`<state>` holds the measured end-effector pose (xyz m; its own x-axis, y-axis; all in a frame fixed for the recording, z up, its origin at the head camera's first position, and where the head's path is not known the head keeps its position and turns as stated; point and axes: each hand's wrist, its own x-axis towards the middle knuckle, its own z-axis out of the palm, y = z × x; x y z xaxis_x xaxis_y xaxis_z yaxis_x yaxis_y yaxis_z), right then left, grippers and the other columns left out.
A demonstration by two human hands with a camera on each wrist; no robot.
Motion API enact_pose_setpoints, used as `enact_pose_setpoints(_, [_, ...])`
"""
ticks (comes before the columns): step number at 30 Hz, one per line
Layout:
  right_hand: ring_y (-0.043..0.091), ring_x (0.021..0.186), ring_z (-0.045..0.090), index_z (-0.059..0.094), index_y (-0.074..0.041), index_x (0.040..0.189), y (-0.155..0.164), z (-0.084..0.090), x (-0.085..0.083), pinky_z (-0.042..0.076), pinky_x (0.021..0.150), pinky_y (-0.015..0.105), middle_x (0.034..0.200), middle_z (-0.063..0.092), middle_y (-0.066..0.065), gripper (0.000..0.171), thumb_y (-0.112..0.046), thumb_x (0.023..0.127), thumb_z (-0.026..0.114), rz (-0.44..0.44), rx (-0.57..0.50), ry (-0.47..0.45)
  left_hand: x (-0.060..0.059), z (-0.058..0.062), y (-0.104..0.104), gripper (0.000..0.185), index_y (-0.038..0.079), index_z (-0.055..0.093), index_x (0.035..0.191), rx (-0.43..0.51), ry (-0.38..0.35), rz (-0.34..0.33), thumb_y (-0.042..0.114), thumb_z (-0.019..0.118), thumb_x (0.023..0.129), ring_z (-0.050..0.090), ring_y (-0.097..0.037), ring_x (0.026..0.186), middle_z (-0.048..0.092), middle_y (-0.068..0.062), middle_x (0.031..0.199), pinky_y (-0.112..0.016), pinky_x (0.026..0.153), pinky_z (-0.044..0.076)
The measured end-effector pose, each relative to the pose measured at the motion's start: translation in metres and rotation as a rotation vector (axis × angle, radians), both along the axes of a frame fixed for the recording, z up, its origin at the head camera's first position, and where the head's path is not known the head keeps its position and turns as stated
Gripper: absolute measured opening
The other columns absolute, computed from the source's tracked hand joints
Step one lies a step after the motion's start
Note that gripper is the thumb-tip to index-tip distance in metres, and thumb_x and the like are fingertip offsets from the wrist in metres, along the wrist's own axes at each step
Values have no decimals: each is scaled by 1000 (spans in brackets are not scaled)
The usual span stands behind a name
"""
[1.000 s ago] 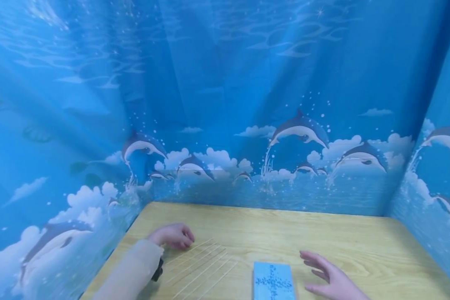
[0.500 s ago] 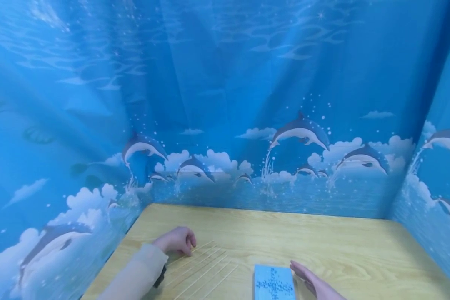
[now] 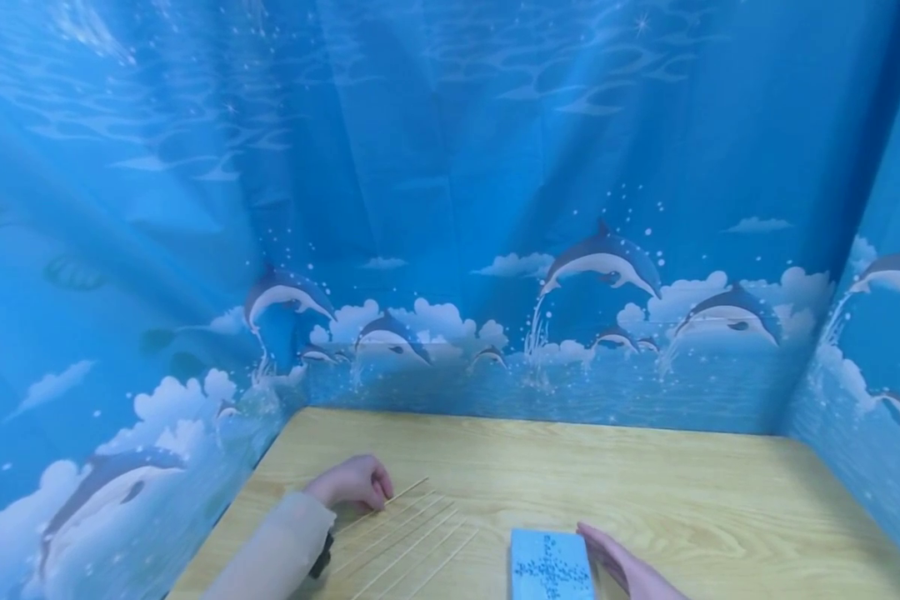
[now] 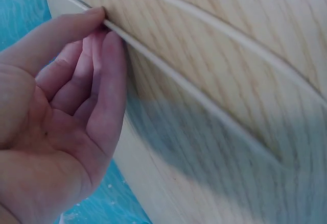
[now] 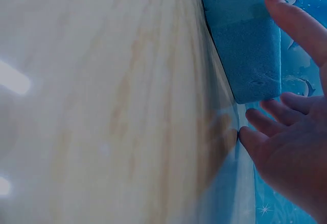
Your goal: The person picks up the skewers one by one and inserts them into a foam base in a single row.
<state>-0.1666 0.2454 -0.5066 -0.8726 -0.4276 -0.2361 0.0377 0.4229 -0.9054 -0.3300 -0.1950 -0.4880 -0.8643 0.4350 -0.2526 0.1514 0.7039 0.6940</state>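
The left hand (image 3: 356,482) has tightened its grip within the last second: where it lay beside a thin stick (image 4: 199,96), its thumb and forefinger now pinch that stick near one end. Over the same span the right hand (image 3: 624,562) has come in from the right and stands at the right side of a blue block (image 3: 551,567); its grip is spread, and I cannot tell whether it touches. The change seems to put one stick in hand and bring the block within reach.

The pinched stick is the one nearest the far edge of the bench (image 3: 690,475); the other sticks (image 3: 442,565) lie slantwise in a loose row, nearer the left edge than the right. The block sits to their right, about midway between the left and right edges and well short of the far one.

The bench has a pale wood grain and a sheen that throws back light. Blue cloth (image 3: 435,167) printed with leaping dolphins and clouds hangs beyond its far edge and along both sides.
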Motion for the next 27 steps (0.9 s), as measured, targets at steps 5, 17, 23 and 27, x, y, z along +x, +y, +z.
enact_pose_setpoints(5, [53, 142, 25, 18, 1, 155, -2, 1, 1, 32, 115, 59, 157, 27, 30, 97, -29, 85, 77, -10, -16, -28, 1, 1, -5, 18, 4, 70, 89, 39, -28, 43, -2, 70, 73, 59, -13, 65, 63, -1, 75, -27, 60, 56])
enact_pose_setpoints(17, [-4, 131, 44, 22, 3, 153, 7, 2, -1, 41, 105, 16, 153, 34, 31, 95, -23, 82, 80, 61, -55, 94, -8, 11, -17, 33, -4, 62, 117, 277, -123, 121, 7, 66, 87, 66, -18, 86, 66, -15, 101, -35, 79, 61])
enact_pose_setpoints(23, [50, 141, 32, 22, 0, 154, 2, 6, -2, 44, 105, 21, 154, 32, 30, 99, -29, 81, 82, 28, -5, 70, 1, 35, -3, 41, -11, 52, 128, 507, -149, 107, 8, 64, 93, 65, -18, 93, 61, -26, 118, -37, 88, 60])
enact_pose_setpoints(27, [51, 141, 31, 22, 0, 154, -1, 6, 0, 43, 106, 23, 155, 31, 30, 101, -28, 79, 83, 23, 0, 82, 16, 49, 13, 40, -11, 52, 126, 635, -149, 75, 7, 65, 93, 67, -18, 94, 66, -13, 109, -39, 90, 59])
